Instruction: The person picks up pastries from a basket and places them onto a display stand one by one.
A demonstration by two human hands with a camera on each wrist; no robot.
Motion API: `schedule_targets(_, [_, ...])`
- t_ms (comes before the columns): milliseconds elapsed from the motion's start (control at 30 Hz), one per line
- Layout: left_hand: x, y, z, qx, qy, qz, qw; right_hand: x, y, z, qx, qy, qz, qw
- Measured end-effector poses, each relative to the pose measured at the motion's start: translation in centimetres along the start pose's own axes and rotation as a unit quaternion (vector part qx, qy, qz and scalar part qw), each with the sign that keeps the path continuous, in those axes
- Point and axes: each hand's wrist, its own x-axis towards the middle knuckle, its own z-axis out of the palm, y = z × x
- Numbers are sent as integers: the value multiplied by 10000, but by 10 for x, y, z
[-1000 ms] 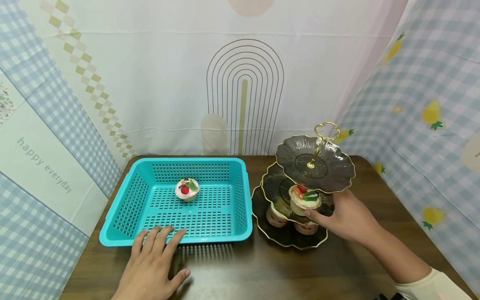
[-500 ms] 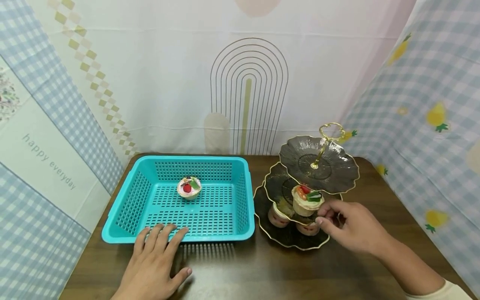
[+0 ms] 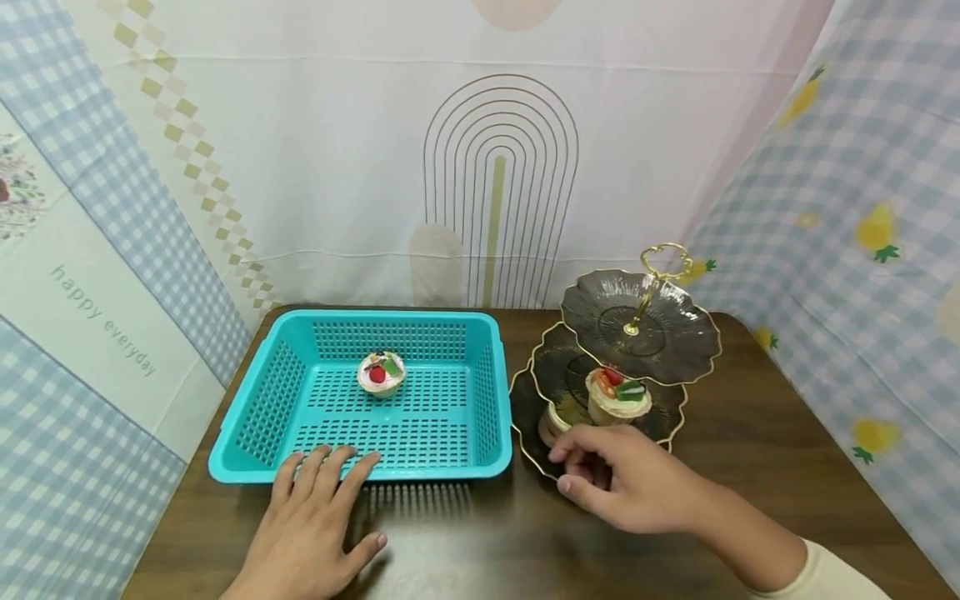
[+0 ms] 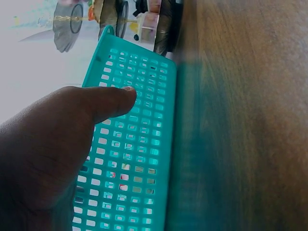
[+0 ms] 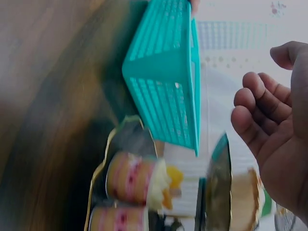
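Observation:
My left hand (image 3: 311,521) rests its straight fingers on the front rim of a turquoise plastic basket (image 3: 390,315). A small cupcake (image 3: 381,375) with fruit on top sits in the basket. On the right, my right hand (image 3: 630,483) is in front of a three-tier dessert stand (image 3: 600,333), fingers loosely bent and holding nothing. A cream cupcake (image 3: 618,400) with fruit stands on the middle tier. Two cupcakes in printed cups, one the nearer cupcake (image 5: 132,178), show on the bottom tier in the right wrist view; my hand partly hides that tier in the head view.
The brown wooden table (image 3: 480,550) carries basket and stand side by side, with a narrow gap between them. A gold loop handle (image 3: 667,262) tops the stand. Patterned cloth (image 3: 337,167) hangs behind the table and along both sides.
My right hand has let go of the cupcake on the middle tier, drawn back and moved left and down before the bottom tier. The left hand stays on the basket.

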Motion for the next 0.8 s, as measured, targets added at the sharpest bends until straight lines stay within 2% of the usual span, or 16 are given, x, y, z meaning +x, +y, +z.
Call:
schedule_targets(133, [1,1,-2,-14,-95,-35,9999,15,-3,12,-252,-239,194,9992])
schedule_targets(267, [1,1,-3,1,-123,-47,9999,31,-10,23,-749,-116,319,9966])
schedule_targets(400, [2,1,-3,24,-97,-64,9999,52,-14,33,-1275,-48,642,9897])
schedule_targets(567, [2,1,-3,15,-114,-113,9999,77,-11,46,-1542,-274,1026,9823])
schedule_targets(800, [1,2,-5,-7,-164,-117,9998,97,-6,64,-1760,-548,947,9783])
